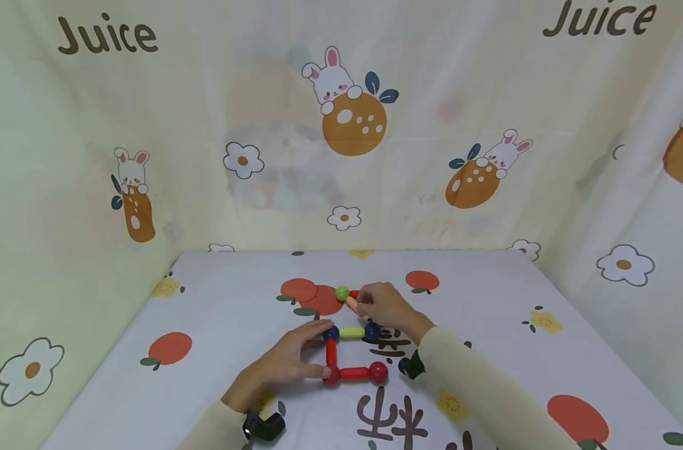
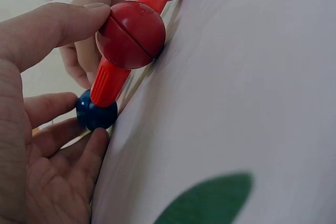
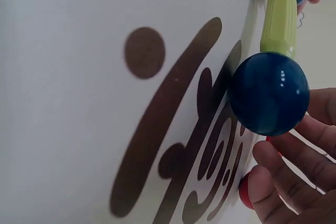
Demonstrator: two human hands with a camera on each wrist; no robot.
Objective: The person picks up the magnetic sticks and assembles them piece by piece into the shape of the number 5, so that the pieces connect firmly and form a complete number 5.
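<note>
A magnetic ball-and-rod frame lies on the table. My left hand grips its left side, thumb against the red ball and fingers at the blue ball, with a red rod between them. A second red rod runs to another red ball. From the blue corner a yellow-green rod leads to a second blue ball. Beyond the frame, my right hand pinches a short red rod at a green ball. A salmon-coloured piece shows beside it; the fingers hide the rest.
The white tablecloth carries printed fruit, flowers and dark lettering. Behind and at the sides hangs a patterned curtain. Each wrist wears a black strapped device, one on the left and one on the right.
</note>
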